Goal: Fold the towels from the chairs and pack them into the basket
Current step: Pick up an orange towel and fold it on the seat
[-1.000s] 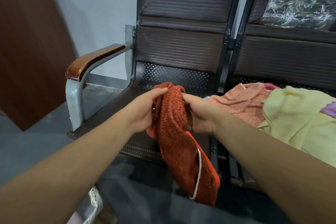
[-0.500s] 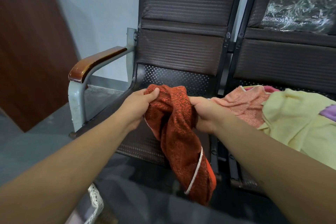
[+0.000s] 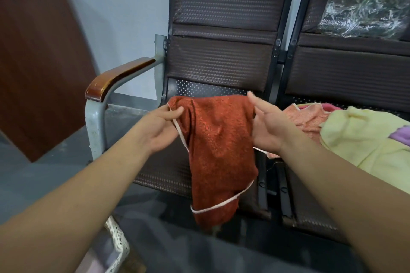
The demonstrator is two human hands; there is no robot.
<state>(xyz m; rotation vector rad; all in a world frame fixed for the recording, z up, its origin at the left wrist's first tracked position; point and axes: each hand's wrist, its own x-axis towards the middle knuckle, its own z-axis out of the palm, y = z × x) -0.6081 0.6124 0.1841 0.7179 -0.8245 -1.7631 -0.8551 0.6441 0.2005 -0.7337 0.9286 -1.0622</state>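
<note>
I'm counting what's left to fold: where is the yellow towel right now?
In the head view, the yellow towel lies far right on the seat of the right-hand chair, against the peach towel to its left.

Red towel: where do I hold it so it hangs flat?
By its two top corners, one from each side. The red towel hangs straight down from its top edge, white trim marking the borders; the left hand pinches the left corner, and the right hand holds the right.
</note>
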